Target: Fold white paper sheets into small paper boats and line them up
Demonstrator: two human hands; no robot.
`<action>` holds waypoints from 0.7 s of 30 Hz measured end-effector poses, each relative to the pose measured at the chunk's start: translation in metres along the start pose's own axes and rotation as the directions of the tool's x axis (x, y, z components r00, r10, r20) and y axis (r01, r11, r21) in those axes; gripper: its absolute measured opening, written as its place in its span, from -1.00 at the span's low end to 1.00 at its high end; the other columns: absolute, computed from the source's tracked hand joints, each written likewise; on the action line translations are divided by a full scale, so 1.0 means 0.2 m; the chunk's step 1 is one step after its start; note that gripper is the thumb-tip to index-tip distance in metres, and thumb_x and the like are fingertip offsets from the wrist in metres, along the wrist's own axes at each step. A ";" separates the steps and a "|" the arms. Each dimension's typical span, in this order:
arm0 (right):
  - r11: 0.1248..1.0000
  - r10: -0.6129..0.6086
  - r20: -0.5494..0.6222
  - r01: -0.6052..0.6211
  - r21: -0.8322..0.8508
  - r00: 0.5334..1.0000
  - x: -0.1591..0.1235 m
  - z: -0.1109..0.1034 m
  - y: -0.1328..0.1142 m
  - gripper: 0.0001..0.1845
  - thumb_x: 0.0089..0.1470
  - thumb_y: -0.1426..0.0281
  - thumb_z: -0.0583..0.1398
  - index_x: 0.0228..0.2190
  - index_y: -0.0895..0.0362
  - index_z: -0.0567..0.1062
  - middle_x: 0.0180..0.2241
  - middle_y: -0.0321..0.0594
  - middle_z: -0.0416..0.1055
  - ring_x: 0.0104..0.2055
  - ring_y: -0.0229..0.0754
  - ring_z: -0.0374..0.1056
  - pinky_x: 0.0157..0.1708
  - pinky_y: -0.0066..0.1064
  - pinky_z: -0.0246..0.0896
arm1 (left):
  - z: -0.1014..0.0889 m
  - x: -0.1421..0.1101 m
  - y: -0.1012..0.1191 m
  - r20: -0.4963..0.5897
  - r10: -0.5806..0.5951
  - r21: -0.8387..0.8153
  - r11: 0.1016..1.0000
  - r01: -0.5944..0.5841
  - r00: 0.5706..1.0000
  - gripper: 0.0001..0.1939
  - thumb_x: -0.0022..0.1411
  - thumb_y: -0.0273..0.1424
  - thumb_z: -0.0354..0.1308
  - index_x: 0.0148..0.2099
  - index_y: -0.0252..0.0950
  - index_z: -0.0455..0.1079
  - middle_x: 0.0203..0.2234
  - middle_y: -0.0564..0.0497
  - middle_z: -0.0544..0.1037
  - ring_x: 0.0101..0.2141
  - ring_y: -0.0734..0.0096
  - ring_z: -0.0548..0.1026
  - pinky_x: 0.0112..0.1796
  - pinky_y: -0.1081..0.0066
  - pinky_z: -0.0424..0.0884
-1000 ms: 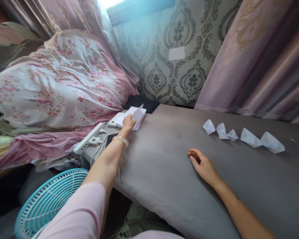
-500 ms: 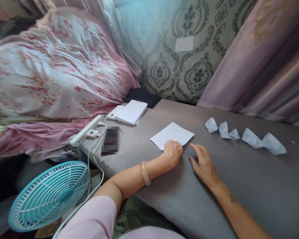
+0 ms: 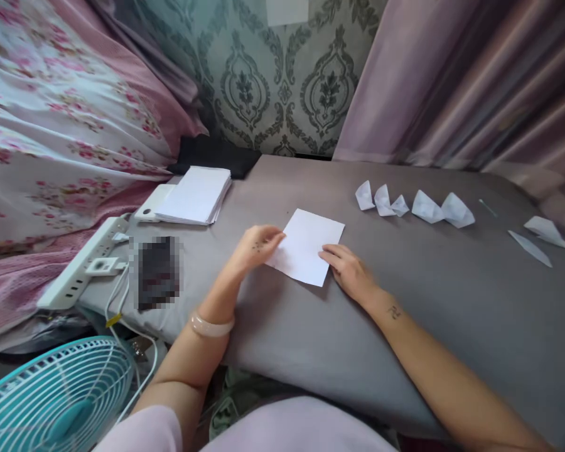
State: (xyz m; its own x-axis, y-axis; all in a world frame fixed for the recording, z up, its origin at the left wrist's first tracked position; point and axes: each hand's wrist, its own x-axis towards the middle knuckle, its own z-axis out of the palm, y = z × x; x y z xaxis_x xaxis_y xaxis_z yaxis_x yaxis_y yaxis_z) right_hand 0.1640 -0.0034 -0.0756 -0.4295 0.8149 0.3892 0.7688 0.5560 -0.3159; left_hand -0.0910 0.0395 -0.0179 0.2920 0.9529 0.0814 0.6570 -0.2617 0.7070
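White sheet (image 3: pixel 306 246), centre of grey surface (image 3: pixel 282 333), between hands. Left hand (image 3: pixel 258 246): fingertips together at sheet's left edge; cannot tell if pinching. Right hand (image 3: pixel 352 271): fingers at right edge, grip likewise unclear. Step, seemingly: positioning sheet. Next move likely calls for even edge control.

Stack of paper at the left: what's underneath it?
The stack of paper partly covers a white object, whose left part shows; anything else beneath is hidden.

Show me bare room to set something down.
Free: beyond the sheet, between the paper stack and the folded papers; also right of the right hand, nearer than those papers. Crowded: left edge of the gray surface, with power strip and pixelated dark object.
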 end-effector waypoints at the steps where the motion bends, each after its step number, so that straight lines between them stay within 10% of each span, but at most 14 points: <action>1: 0.999 -0.001 0.001 0.001 0.042 1.000 -0.01 -0.01 0.02 -0.54 0.14 0.62 0.00 -0.07 0.07 0.54 0.00 -0.06 0.45 0.07 -0.05 0.34 0.03 -0.14 0.34 | -0.02 0.02 -0.04 -0.071 -0.016 -0.005 1.000 0.016 0.997 -0.69 0.24 -0.29 0.04 -0.17 -0.35 0.53 -0.31 -0.11 0.62 -0.28 0.28 0.54 -0.26 0.40 0.43; 11: 0.966 0.013 -0.011 -0.010 0.260 1.000 -0.02 -0.05 0.09 -0.65 0.12 0.55 0.08 -0.11 0.11 0.55 -0.02 -0.06 0.48 0.06 -0.10 0.38 0.08 -0.15 0.31 | -0.01 0.02 -0.14 0.305 0.291 0.166 0.922 -0.351 0.907 -0.34 0.03 -0.73 -0.15 0.13 -0.24 0.37 0.11 -0.04 0.43 0.12 0.29 0.32 0.11 0.23 0.28; 17: 0.994 0.019 0.053 -0.025 0.110 0.998 -0.02 -0.09 0.06 -0.58 0.11 0.57 0.05 -0.03 0.15 0.50 0.07 -0.01 0.40 0.11 -0.02 0.30 0.04 -0.07 0.28 | -0.01 0.02 -0.09 0.252 0.227 0.105 0.960 -0.259 0.941 -0.59 0.23 -0.56 -0.09 0.02 -0.22 0.46 0.06 -0.10 0.45 0.09 0.21 0.33 0.10 0.16 0.28; 21: 1.000 -0.002 -0.058 0.003 0.010 0.998 0.00 -0.11 0.00 -0.63 0.07 0.58 0.08 -0.14 0.11 0.54 -0.05 -0.08 0.50 0.02 -0.02 0.36 0.00 -0.09 0.26 | -0.06 -0.02 0.02 0.224 0.226 -0.223 0.959 -0.175 0.948 -0.61 0.22 -0.26 0.15 0.09 -0.18 0.42 0.10 -0.09 0.43 0.10 0.19 0.36 0.07 0.24 0.31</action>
State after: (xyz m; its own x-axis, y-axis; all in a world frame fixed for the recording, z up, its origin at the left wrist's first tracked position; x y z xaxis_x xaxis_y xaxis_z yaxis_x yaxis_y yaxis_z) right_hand 0.1739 -0.0074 -0.0567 -0.4029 0.8030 0.4393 0.7629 0.5597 -0.3235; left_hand -0.0967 0.0371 -0.0069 0.5806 0.8103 0.0795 0.4237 -0.3841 0.8203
